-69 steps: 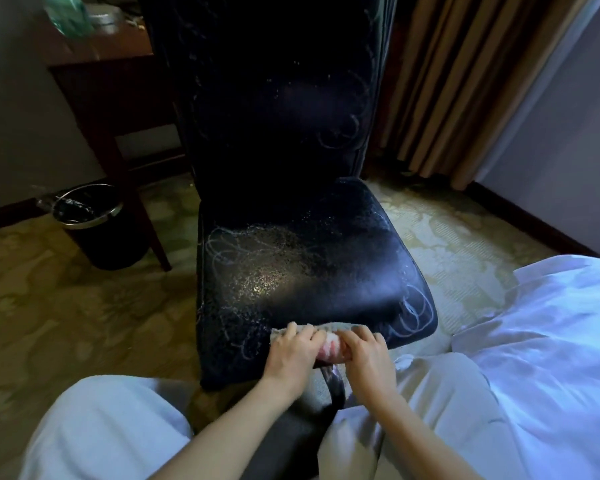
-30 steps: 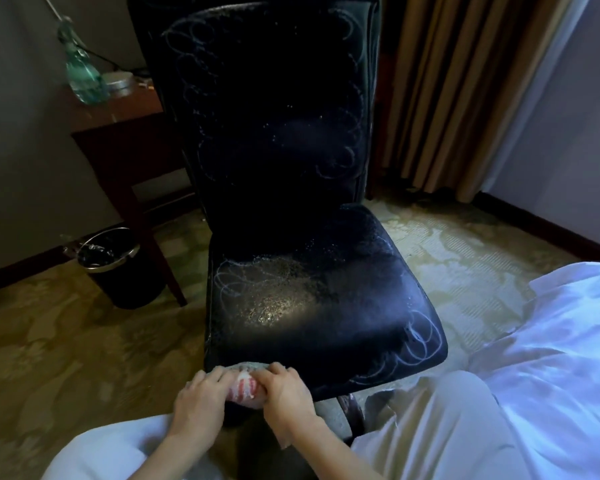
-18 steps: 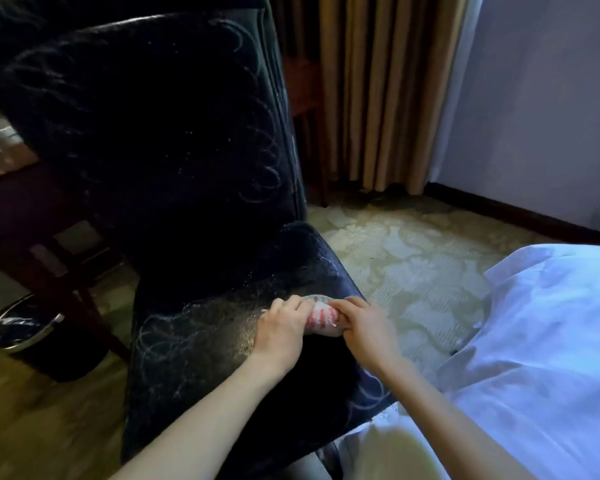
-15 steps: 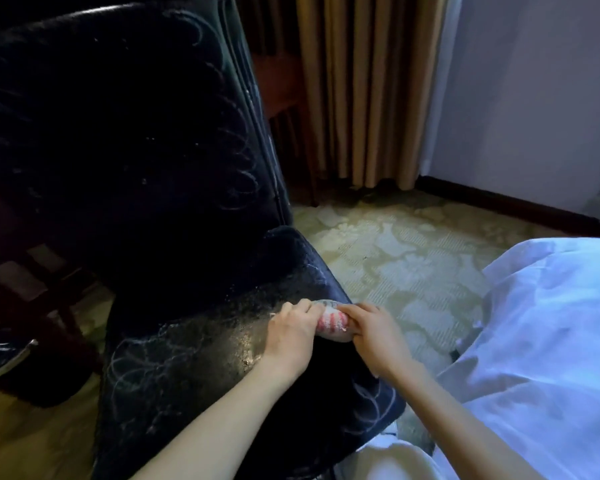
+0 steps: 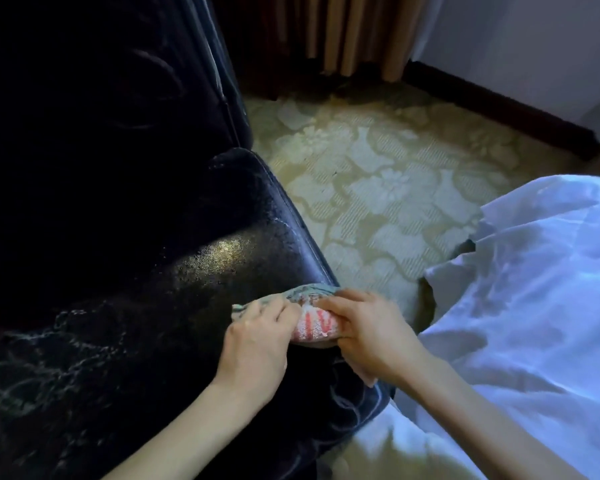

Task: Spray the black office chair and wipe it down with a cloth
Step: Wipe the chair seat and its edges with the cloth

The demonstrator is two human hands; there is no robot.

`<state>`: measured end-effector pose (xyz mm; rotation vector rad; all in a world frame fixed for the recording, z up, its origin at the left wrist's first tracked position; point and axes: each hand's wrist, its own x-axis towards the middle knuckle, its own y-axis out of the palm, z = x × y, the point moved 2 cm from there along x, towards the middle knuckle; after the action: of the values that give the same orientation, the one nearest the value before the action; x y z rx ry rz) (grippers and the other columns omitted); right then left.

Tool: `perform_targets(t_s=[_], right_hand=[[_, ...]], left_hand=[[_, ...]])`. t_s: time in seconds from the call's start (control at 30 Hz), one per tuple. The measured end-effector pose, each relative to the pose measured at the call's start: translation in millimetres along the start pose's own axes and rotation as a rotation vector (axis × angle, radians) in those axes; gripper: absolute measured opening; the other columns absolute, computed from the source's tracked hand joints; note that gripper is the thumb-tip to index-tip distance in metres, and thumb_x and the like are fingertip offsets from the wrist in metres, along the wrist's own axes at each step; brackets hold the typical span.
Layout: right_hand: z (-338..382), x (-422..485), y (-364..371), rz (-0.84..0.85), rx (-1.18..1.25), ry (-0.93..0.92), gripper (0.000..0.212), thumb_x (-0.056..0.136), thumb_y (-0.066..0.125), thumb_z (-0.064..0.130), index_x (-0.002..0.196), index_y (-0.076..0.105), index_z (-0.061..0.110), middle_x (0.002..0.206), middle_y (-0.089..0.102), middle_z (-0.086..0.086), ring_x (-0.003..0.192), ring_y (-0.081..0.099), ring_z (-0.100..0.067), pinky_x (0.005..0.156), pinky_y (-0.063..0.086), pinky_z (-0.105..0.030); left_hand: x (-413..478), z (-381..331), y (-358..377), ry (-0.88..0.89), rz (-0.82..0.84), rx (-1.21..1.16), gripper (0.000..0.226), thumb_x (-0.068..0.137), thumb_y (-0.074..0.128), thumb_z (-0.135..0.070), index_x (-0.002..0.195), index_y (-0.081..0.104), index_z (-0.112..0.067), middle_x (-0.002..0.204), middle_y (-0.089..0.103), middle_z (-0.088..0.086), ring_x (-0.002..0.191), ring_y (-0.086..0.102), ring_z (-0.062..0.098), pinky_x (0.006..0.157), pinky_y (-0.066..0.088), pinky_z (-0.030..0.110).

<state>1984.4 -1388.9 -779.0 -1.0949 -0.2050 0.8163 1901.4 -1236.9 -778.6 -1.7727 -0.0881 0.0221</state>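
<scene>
Both my forearms come in bare from the bottom edge and meet over the right side of the chair. My left hand (image 5: 253, 344) is knuckles-up, fingers (image 5: 280, 311) curled and pinching the left end of the cloth (image 5: 314, 323). My right hand (image 5: 371, 334) mirrors it, fingers (image 5: 333, 301) curled over the right end, thumb tucked out of sight. Both hands grip the cloth, neither is loose. The hands are close together, with only the cloth between them.

The cloth is bunched into a roll, red-and-white stripes on the near face, a grey-green fold on the far side. It is pressed onto the black office chair (image 5: 146, 341), right at the right-hand edge of the seat (image 5: 194, 271).

The seat is glossy black, with a wet-looking shine patch just beyond my hands and pale swirly streaks toward the near left. The backrest (image 5: 101, 81) rises at far left, too dark to read any detail.

A white bed sheet (image 5: 534, 306) fills the right side, rumpled, close beside the chair's near right corner. Beyond that is a carpet floor (image 5: 378, 188), yellow-green with a pale floral pattern. Further back, tan curtain (image 5: 347, 32) pleats hang down to the floor. A dark baseboard (image 5: 492, 102) runs under a pale wall (image 5: 516, 39) at far right.
</scene>
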Motion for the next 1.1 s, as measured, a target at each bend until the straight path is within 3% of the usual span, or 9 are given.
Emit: perform_targets(t_s=[0.1, 0.33, 0.47, 0.53, 0.63, 0.7, 0.8, 0.97, 1.1], right_hand=[[8.1, -6.6, -2.2, 0.068, 0.047, 0.037, 0.055, 0.066, 0.042, 0.026, 0.117, 0.061, 0.035, 0.111, 0.062, 0.008, 0.097, 0.062, -0.025, 0.082, 0.051, -0.033], [11.2, -25.7, 16.6, 0.068, 0.075, 0.001, 0.048, 0.062, 0.039, 0.028, 0.1, 0.066, 0.038, 0.087, 0.062, 0.014, 0.063, 0.061, -0.014, 0.047, 0.047, -0.019], [20.7, -36.5, 28.6, 0.104, 0.016, -0.059, 0.039, 0.05, 0.058, 0.035, 0.086, 0.072, 0.043, 0.077, 0.063, 0.017, 0.053, 0.057, -0.009, 0.036, 0.034, -0.014], [17.7, -39.7, 37.3, 0.109, 0.018, -0.059, 0.049, 0.036, 0.074, 0.036, 0.085, 0.073, 0.042, 0.076, 0.064, 0.015, 0.053, 0.057, -0.011, 0.034, 0.034, -0.014], [21.4, -45.2, 35.2, 0.044, 0.015, -0.094, 0.052, 0.03, 0.082, 0.033, 0.081, 0.073, 0.036, 0.072, 0.061, 0.011, 0.057, 0.058, -0.012, 0.039, 0.041, -0.018], [23.8, -49.4, 20.5, 0.015, 0.084, -0.053, 0.041, 0.055, 0.082, 0.024, 0.094, 0.071, 0.027, 0.088, 0.063, 0.001, 0.078, 0.062, -0.021, 0.061, 0.05, -0.026], [23.3, -50.6, 18.1, 0.186, 0.203, -0.025, 0.036, 0.094, 0.045, 0.01, 0.129, 0.049, 0.011, 0.128, 0.047, -0.013, 0.119, 0.042, -0.033, 0.095, 0.038, -0.039], [18.2, -51.8, 14.9, 0.241, 0.267, -0.057, 0.043, 0.093, 0.054, 0.021, 0.135, 0.046, 0.014, 0.131, 0.044, -0.014, 0.122, 0.039, -0.034, 0.099, 0.038, -0.043], [10.5, -45.1, 4.1, 0.189, 0.36, -0.064, 0.043, 0.088, 0.06, 0.031, 0.13, 0.051, 0.029, 0.126, 0.047, -0.007, 0.119, 0.042, -0.029, 0.096, 0.041, -0.035]], left_hand=[[-9.7, -6.0, -1.7, -0.005, 0.019, 0.001, 0.048, 0.051, 0.077, 0.001, 0.095, 0.065, -0.016, 0.088, 0.064, 0.002, 0.07, 0.061, 0.027, 0.046, 0.053, 0.036], [-30.8, -16.6, 4.5, -0.105, -0.019, -0.077, 0.064, 0.035, 0.086, 0.002, 0.091, 0.065, -0.021, 0.092, 0.064, -0.006, 0.074, 0.061, 0.02, 0.042, 0.053, 0.032], [-45.4, -19.5, 4.3, -0.124, -0.161, -0.035, 0.046, 0.058, 0.056, -0.01, 0.099, 0.053, -0.031, 0.1, 0.057, -0.019, 0.086, 0.048, 0.007, 0.039, 0.052, 0.024], [-52.0, -24.2, 2.5, -0.171, -0.174, 0.009, 0.046, 0.061, 0.039, -0.014, 0.1, 0.054, -0.034, 0.097, 0.062, -0.021, 0.086, 0.049, 0.004, 0.044, 0.053, 0.02], [-62.8, -36.5, -2.8, -0.231, -0.091, 0.034, 0.056, 0.052, 0.068, -0.003, 0.101, 0.064, -0.03, 0.097, 0.067, -0.017, 0.085, 0.057, 0.007, 0.056, 0.057, 0.022], [-66.1, -42.3, -8.2, -0.293, 0.013, 0.042, 0.069, 0.039, 0.082, 0.004, 0.1, 0.069, -0.026, 0.097, 0.069, -0.015, 0.079, 0.065, 0.013, 0.06, 0.057, 0.027], [-63.7, -47.3, -15.1, -0.328, 0.096, 0.094, 0.075, 0.036, 0.082, 0.005, 0.1, 0.067, -0.03, 0.096, 0.069, -0.015, 0.07, 0.067, 0.013, 0.06, 0.054, 0.024], [-63.0, -44.9, -15.9, -0.39, 0.141, 0.056, 0.078, 0.037, 0.072, -0.004, 0.106, 0.055, -0.035, 0.101, 0.059, -0.02, 0.068, 0.064, 0.01, 0.06, 0.057, 0.026], [-52.4, -42.8, -26.8, -0.425, 0.174, 0.036, 0.074, 0.047, 0.07, -0.004, 0.105, 0.057, -0.048, 0.102, 0.05, -0.03, 0.071, 0.052, 0.001, 0.051, 0.044, 0.014]])
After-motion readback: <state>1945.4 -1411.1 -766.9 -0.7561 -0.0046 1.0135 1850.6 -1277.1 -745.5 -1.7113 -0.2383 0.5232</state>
